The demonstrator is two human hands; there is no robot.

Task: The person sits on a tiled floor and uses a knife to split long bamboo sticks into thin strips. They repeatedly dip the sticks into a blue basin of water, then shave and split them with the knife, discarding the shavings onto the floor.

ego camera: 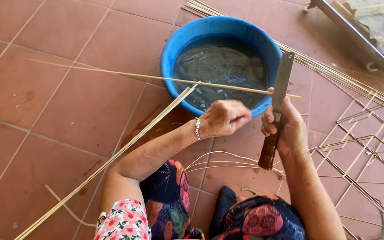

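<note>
My right hand [287,126] grips a knife by its brown wooden handle [270,149], the flat steel blade [282,82] pointing away from me over the basin's rim. My left hand [222,118], with a silver bracelet on the wrist, pinches a long thin bamboo strip [147,77] that runs from the far left across the basin to the blade. A blue plastic basin [174,46] of dark water stands just beyond both hands. Another bundle of long bamboo strips [112,158] lies under my left forearm, slanting to the lower left.
Terracotta floor tiles lie all around. More bamboo strips [334,71] are piled at the right beyond the basin, and a woven bamboo lattice [365,151] lies at the right. A metal frame [352,31] is at the top right. Thin shavings [227,162] curl before my knees.
</note>
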